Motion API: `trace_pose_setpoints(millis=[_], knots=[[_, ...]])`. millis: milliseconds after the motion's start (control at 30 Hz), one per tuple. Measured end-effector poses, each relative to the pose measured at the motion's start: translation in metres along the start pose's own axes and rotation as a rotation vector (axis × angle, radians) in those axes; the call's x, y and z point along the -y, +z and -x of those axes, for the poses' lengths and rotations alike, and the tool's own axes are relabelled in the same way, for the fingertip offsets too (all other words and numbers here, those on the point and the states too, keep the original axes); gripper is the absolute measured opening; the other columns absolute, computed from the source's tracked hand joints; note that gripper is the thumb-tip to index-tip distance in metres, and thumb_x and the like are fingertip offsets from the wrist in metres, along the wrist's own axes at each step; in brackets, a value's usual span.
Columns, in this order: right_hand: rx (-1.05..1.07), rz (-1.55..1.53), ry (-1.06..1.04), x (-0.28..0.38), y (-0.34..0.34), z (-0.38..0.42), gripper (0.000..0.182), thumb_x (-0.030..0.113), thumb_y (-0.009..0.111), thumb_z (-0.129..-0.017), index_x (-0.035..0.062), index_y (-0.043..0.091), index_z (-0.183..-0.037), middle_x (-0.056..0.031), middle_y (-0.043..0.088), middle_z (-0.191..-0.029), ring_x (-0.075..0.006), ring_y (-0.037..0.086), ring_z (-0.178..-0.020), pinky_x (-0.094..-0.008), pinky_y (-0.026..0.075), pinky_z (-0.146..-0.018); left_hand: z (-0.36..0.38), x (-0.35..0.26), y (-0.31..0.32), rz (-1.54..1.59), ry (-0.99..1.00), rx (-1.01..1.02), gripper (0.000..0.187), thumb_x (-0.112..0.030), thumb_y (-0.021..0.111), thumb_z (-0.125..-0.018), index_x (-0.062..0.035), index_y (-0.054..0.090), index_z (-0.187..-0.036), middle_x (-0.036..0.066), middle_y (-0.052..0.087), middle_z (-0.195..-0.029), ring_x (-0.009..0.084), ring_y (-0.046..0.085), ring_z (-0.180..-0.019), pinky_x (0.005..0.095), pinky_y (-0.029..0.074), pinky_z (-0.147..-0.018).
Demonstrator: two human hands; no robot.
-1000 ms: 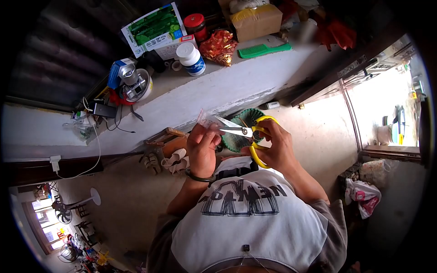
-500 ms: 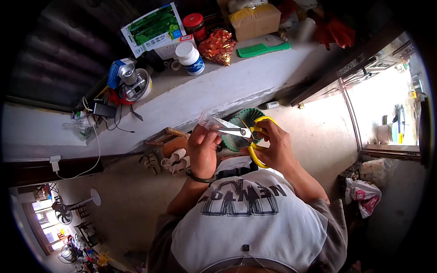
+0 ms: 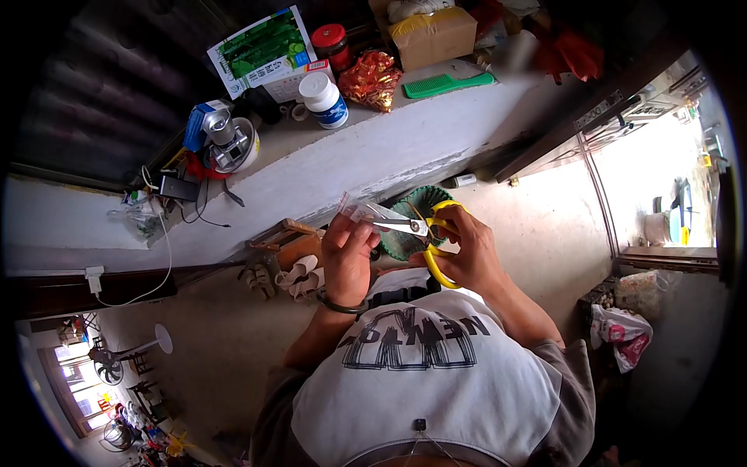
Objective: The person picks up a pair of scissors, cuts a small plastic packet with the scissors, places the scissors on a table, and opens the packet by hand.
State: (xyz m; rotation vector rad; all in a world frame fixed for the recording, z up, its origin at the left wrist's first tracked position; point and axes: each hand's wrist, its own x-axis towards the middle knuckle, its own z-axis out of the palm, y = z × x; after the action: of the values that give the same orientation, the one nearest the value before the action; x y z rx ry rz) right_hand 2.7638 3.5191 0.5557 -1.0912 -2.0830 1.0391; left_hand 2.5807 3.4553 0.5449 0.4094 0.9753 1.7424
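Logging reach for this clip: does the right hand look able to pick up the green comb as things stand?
Probably not: the right hand is busy with yellow-handled scissors, though the green comb lies uncovered near the edge of the ledge.

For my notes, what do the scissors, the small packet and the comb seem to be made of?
Scissors: probably steel blades, given their bright silvery glint; the yellow handles look like smooth plastic.
Small packet: likely thin plastic film, as it is see-through with glossy highlights.
Comb: probably hard plastic, judging by its even green colour; its exact finish is unclear.
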Motion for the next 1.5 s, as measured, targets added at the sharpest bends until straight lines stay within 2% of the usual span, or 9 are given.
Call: trace_pose_setpoints(millis=[367,467,667,767,1067,1167,1267,1400,1500], knots=[[-0.04,-0.019,-0.008,-0.004,0.002,0.004,0.061,0.031,0.086,-0.059,0.0032,0.054,-0.103,-0.0118,0.061,-0.082,-0.026,0.065,-0.072,-0.0324,0.052,-0.063,0.002,0.006,-0.005,-0.035,0.026,0.026,0.024,-0.003,0.056,-0.086,-0.0024,0.057,-0.11,0.002,0.061,-0.098,0.0078,0.05,-0.08,0.0228,0.039,-0.069],[-0.027,-0.06,-0.016,-0.002,0.001,0.004,0.058,0.016,0.086,-0.061,-0.0009,0.052,-0.105,-0.0105,0.061,-0.087,-0.0165,0.057,-0.068,-0.0259,0.049,-0.064,0.002,0.001,0.001,-0.078,0.042,0.089,0.024,-0.002,0.056,-0.086,-0.0026,0.058,-0.11,0.004,0.062,-0.102,0.0074,0.051,-0.08,0.0221,0.038,-0.07],[-0.033,-0.067,-0.032,-0.005,0.003,0.006,0.06,0.017,0.087,-0.06,-0.0014,0.052,-0.105,-0.0118,0.061,-0.09,-0.0182,0.058,-0.07,-0.0274,0.05,-0.066,0.004,-0.001,0.009,-0.073,0.046,0.08,0.026,-0.003,0.057,-0.087,-0.0017,0.057,-0.112,0.008,0.063,-0.106,0.0085,0.055,-0.086,0.0222,0.04,-0.072],[-0.023,-0.06,-0.017,-0.003,0.004,0.007,0.06,0.016,0.087,-0.06,-0.0014,0.052,-0.106,-0.012,0.061,-0.089,-0.0187,0.059,-0.07,-0.0275,0.05,-0.067,0.003,0.004,0.002,-0.069,0.042,0.063,0.021,-0.004,0.058,-0.087,-0.0012,0.059,-0.108,0.011,0.062,-0.107,0.0181,0.058,-0.097,0.0299,0.046,-0.083],[-0.108,-0.018,-0.015,-0.007,0.012,0.005,0.059,0.032,0.085,-0.062,0.0035,0.053,-0.103,-0.0119,0.061,-0.086,-0.0256,0.065,-0.074,-0.0324,0.053,-0.063,0.002,0.007,0.001,-0.032,0.051,0.038,0.031,-0.005,0.059,-0.086,-0.0044,0.056,-0.117,0.003,0.063,-0.105,0.0099,0.057,-0.092,0.0239,0.043,-0.078],[-0.119,-0.014,-0.031,-0.008,0.013,0.004,0.06,0.015,0.088,-0.059,-0.0005,0.05,-0.104,-0.0113,0.06,-0.087,-0.0151,0.06,-0.072,-0.0249,0.05,-0.067,-0.001,0.007,-0.002,0.033,0.005,0.017,0.029,-0.006,0.059,-0.086,-0.0051,0.057,-0.115,0.001,0.062,-0.104,0.0088,0.056,-0.092,0.0236,0.043,-0.077],[-0.086,-0.132,0.042,-0.01,0.013,0.004,0.054,0.01,0.084,-0.065,0.0009,0.05,-0.105,-0.0095,0.061,-0.089,-0.0129,0.059,-0.075,-0.0244,0.05,-0.069,0.001,-0.001,0.01,0.011,-0.012,-0.001,0.026,-0.006,0.059,-0.086,-0.0053,0.057,-0.112,0.0,0.062,-0.102,0.0078,0.056,-0.089,0.023,0.042,-0.075],[-0.002,-0.988,0.167,-0.008,0.015,-0.01,0.034,0.0,0.072,-0.077,0.0035,0.047,-0.101,-0.0074,0.062,-0.095,-0.014,0.06,-0.088,-0.0267,0.047,-0.082,0.0,-0.001,0.008,-0.088,-0.077,-0.008,0.023,-0.007,0.059,-0.087,-0.0038,0.058,-0.109,0.002,0.061,-0.101,0.0089,0.056,-0.09,0.0228,0.043,-0.075],[0.081,-1.044,0.297,0.004,0.009,-0.026,0.032,0.0,0.069,-0.079,0.0029,0.047,-0.101,-0.0082,0.062,-0.095,-0.0144,0.061,-0.088,-0.0273,0.048,-0.081,0.002,0.003,0.006,-0.133,-0.13,0.051,0.023,-0.006,0.058,-0.086,-0.0013,0.057,-0.109,0.005,0.061,-0.103,0.0125,0.057,-0.094,0.0256,0.045,-0.079]])
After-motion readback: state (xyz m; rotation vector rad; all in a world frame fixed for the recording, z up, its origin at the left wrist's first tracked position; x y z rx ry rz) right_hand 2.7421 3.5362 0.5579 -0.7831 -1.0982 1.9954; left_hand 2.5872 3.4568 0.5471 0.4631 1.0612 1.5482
